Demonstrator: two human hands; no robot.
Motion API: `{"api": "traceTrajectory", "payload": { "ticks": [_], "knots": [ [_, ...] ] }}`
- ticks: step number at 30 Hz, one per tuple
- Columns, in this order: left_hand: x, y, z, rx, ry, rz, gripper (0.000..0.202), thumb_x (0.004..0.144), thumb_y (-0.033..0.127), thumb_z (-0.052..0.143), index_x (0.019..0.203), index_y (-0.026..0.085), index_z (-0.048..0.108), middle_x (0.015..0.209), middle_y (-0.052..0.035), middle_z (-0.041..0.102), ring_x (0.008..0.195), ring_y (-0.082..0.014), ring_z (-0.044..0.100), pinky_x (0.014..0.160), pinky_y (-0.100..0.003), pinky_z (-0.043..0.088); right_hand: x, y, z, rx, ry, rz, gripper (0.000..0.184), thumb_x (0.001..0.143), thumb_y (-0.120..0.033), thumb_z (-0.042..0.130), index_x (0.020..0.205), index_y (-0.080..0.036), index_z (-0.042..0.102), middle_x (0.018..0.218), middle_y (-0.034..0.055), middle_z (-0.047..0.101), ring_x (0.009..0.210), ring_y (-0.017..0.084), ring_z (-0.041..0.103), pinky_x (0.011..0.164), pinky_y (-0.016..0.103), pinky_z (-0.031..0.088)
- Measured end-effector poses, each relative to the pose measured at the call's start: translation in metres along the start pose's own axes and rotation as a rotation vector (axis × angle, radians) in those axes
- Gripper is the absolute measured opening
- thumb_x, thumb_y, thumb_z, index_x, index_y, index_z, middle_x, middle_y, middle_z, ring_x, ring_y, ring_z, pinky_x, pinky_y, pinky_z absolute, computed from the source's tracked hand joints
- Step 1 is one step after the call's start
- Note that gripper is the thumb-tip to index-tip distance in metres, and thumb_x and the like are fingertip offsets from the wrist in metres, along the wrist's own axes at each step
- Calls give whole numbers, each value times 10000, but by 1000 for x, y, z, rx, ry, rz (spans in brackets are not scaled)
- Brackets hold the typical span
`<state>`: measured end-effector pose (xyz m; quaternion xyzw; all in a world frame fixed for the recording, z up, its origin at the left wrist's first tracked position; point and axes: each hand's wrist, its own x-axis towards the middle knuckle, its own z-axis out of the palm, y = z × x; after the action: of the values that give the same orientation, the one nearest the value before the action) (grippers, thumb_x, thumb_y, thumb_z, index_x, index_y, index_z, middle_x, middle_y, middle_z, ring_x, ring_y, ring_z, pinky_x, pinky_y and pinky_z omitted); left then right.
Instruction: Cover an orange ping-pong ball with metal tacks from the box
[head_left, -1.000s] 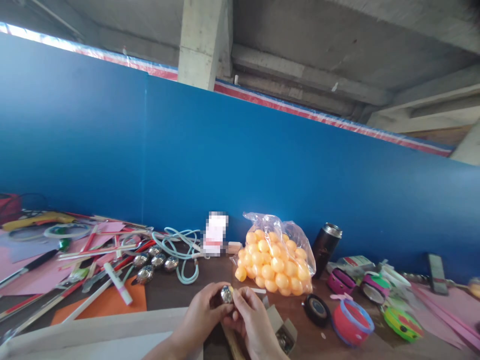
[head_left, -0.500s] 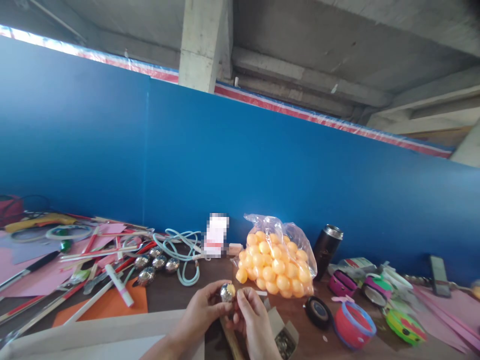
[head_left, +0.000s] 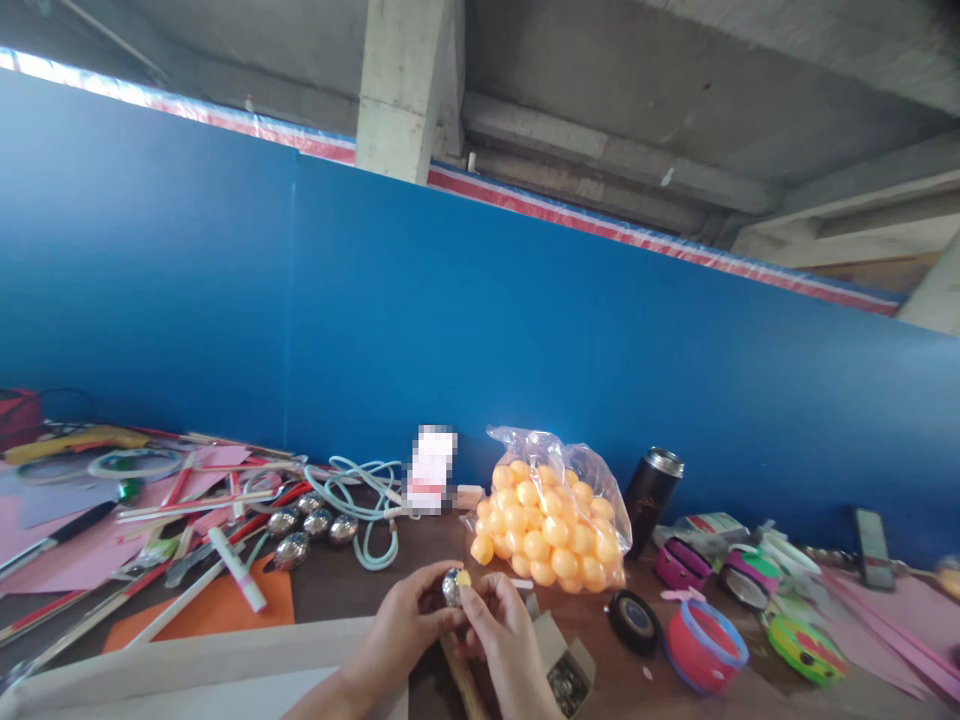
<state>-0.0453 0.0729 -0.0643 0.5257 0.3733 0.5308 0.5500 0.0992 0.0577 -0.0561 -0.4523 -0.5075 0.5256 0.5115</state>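
Note:
Low in the middle of the view, both my hands meet around a small ball (head_left: 454, 585), silver on one side and yellow-orange on the other. My left hand (head_left: 401, 630) pinches it from the left; my right hand (head_left: 504, 640) presses fingertips on it from the right. Just behind them lies a clear plastic bag of orange balls (head_left: 546, 525). Several finished silver balls (head_left: 311, 525) rest on the table to the left.
A small open cardboard box (head_left: 566, 672) sits by my right wrist. A black flask (head_left: 652, 495), a black tape roll (head_left: 634, 620) and coloured tape rolls (head_left: 705, 645) lie right. Coloured paper, sticks, a white marker (head_left: 236, 568) and a pale cord (head_left: 367, 510) crowd the left. A blue wall (head_left: 480, 330) backs the table.
My hands have stayed in place on the ball, with only slight shifts of the fingers around it. The view has hardly moved.

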Motion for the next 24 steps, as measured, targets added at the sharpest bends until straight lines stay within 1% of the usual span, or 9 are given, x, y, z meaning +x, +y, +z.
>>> {"api": "traceTrajectory", "payload": {
  "ticks": [6, 8, 10, 14, 16, 20, 22, 24],
  "knots": [
    [-3, 6, 1, 45, 64, 8, 453, 542, 128, 794, 982, 177, 701, 1015, -74, 730, 974, -259, 649, 876, -340, 492, -1, 2, 0, -10, -11, 6, 403, 739, -558, 659, 794, -211, 462, 617, -88, 486, 485, 62, 457, 439, 228, 503],
    [-4, 7, 2, 13, 55, -4, 466, 534, 142, 809, 986, 168, 697, 1022, -78, 728, 981, -258, 647, 874, -333, 491, -2, 1, 1, -13, -14, 6, 390, 746, -549, 658, 795, -215, 463, 620, -87, 484, 489, 66, 456, 439, 230, 501],
    [-3, 9, 3, -39, 24, -25, 489, 545, 188, 824, 1012, 161, 682, 1003, -73, 734, 967, -250, 654, 853, -325, 500, -2, -1, 1, -17, -13, -8, 372, 770, -545, 634, 796, -213, 469, 608, -87, 474, 486, 67, 447, 443, 230, 495],
    [-1, 14, 1, -159, -59, -99, 505, 595, 310, 829, 1044, 150, 662, 863, -43, 738, 819, -197, 680, 729, -280, 522, -2, -5, -1, -34, 5, -73, 356, 847, -553, 523, 791, -204, 478, 600, -79, 472, 464, 62, 433, 453, 220, 466],
    [-1, 17, -1, -210, -80, -144, 517, 627, 358, 814, 1069, 149, 645, 816, -32, 725, 744, -162, 680, 675, -256, 521, -1, -7, -2, -52, 26, -105, 357, 861, -550, 502, 765, -208, 468, 587, -80, 466, 453, 64, 439, 451, 217, 459],
    [-2, 22, -5, -338, -55, -230, 599, 674, 365, 797, 1194, 192, 554, 943, -49, 719, 677, -109, 674, 626, -230, 527, -3, -10, -1, -62, 51, -131, 351, 868, -535, 500, 735, -215, 448, 513, -94, 433, 396, 59, 410, 393, 184, 399],
    [-4, 24, -7, -429, -72, -244, 538, 707, 363, 778, 1167, 179, 568, 948, -64, 724, 676, -102, 673, 624, -220, 531, -3, -10, 0, -79, 49, -141, 352, 872, -530, 495, 730, -211, 452, 503, -96, 432, 373, 50, 394, 374, 171, 367],
    [-5, 24, -8, -508, -107, -227, 418, 741, 393, 747, 1057, 153, 616, 886, -67, 732, 680, -103, 675, 626, -211, 535, -3, -8, 0, -102, 47, -145, 369, 867, -541, 494, 724, -203, 461, 524, -90, 450, 365, 40, 387, 361, 164, 343]
  ]
}}
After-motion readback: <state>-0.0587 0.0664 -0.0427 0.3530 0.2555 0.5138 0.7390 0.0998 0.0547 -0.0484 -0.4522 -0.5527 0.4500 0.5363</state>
